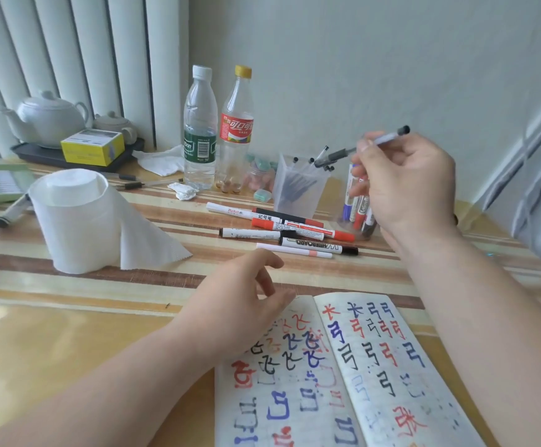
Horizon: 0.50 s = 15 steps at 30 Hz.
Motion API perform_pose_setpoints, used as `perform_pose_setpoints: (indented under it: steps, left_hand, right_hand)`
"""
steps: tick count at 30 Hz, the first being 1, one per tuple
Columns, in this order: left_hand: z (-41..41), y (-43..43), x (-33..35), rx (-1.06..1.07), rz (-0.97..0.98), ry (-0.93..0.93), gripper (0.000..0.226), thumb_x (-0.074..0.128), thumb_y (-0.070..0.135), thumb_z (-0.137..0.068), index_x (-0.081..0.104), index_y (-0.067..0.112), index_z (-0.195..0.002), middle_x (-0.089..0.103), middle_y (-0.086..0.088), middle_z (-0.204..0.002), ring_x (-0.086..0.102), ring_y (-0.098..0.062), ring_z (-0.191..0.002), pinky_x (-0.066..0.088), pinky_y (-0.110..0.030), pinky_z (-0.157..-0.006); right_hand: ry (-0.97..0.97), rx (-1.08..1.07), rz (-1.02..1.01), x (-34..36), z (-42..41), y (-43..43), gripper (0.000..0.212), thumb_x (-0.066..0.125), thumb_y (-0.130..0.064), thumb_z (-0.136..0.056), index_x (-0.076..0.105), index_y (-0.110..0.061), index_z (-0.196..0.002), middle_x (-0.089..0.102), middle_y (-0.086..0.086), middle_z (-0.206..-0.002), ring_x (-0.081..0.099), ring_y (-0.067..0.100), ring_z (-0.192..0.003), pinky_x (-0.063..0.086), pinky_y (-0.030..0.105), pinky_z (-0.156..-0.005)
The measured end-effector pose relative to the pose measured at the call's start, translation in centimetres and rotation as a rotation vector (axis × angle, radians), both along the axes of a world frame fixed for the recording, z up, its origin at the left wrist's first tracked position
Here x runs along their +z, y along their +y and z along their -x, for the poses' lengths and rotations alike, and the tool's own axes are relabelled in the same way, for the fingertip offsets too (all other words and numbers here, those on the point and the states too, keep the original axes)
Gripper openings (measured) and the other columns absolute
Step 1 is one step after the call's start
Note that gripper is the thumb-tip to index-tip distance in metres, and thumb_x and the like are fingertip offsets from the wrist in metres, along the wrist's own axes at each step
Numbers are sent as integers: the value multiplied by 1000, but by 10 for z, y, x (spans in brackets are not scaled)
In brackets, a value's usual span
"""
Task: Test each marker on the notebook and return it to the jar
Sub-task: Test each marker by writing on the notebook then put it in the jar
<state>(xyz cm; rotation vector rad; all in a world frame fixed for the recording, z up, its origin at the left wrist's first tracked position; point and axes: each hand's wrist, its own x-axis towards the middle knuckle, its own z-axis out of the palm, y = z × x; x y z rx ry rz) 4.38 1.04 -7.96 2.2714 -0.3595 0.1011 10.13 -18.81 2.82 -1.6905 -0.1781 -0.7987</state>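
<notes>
Right grip (404, 182) raised above the far side of the counter (69, 333). Thumb and fingers pinch a thin pen (386, 138) with a clear barrel and dark cap. The pen is tilted, its lower end over the translucent pen cup (298, 188).

Jar (345, 214) sits just behind and below that hand, partly hidden. Blue and red markers stand in it.

Loose markers (282, 230) lie in a cluster on the counter between the cup and the notebook (375, 366), mostly white barrels with red or black ends.

Notebook lies open at the near edge, both pages covered in red, blue and black test strokes.

Left grip (240, 304) rests over the top of the left page, fingers loosely curled, holding nothing.

To the left stands a paper roll (75, 221). Two plastic bottles (199, 127) stand by the wall.
</notes>
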Motion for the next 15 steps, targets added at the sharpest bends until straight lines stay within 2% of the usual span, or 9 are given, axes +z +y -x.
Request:
perform_pose_setpoints:
  steps: [4, 7, 9, 11, 12, 13, 15]
  left_hand:
    - [0, 1, -2, -24, -4, 0, 38, 64, 60, -90, 51, 50, -124, 62, 25, -89, 55, 10, -77, 38, -11, -64]
    - [-1, 1, -3, -34, -8, -7, 33, 64, 56, -92, 54, 49, -122, 62, 26, -89, 56, 12, -81, 38, -11, -63]
    - [-2, 1, -3, -38, -18, -16, 28, 64, 54, -93, 56, 47, -119, 62, 25, -88, 53, 17, -86, 36, -9, -61]
    - [-3, 1, -4, -39, -28, -18, 24, 64, 53, -93, 58, 46, -115, 62, 25, -87, 51, 19, -88, 36, -9, -59]
    - [-4, 1, -5, -41, -31, -20, 22, 64, 52, -94, 60, 45, -114, 62, 25, -86, 51, 20, -89, 37, -9, -58]
    - [-4, 1, -6, -42, -35, -23, 21, 64, 52, -94, 61, 45, -113, 62, 25, -85, 50, 20, -90, 37, -8, -57]
    - [-5, 1, -6, -42, -41, -27, 20, 64, 52, -94, 61, 45, -112, 61, 26, -85, 51, 20, -89, 36, -7, -57]
  right_hand:
    - [59, -67, 29, 13, -48, 5, 18, 66, -9, -93, 67, -21, -80, 68, 0, -69, 63, 8, -53, 55, 28, -47]
    - [153, -94, 41, 12, -77, 10, 18, 64, -5, -94, 65, -17, -81, 65, 2, -68, 61, 11, -48, 57, 30, -48]
    - [225, -87, 51, 8, -87, 14, 9, 66, -5, -94, 66, -12, -101, 67, 5, -72, 63, 10, -46, 60, 33, -54]
    - [271, -97, 66, 1, -90, 15, 28, 68, -8, -94, 63, -9, -122, 69, 5, -74, 65, 8, -47, 62, 34, -60]
    - [276, -112, 95, -2, -88, 14, 31, 69, -10, -94, 62, -10, -124, 70, 3, -75, 67, 8, -48, 61, 31, -59]
    - [275, -135, 140, -7, -85, 13, 28, 69, -12, -93, 64, -13, -120, 71, 2, -77, 68, 10, -50, 58, 27, -55]
    - [277, -168, 272, -16, -76, 11, 11, 72, -16, -90, 67, -23, -97, 72, 1, -82, 70, 14, -62, 50, 22, -50]
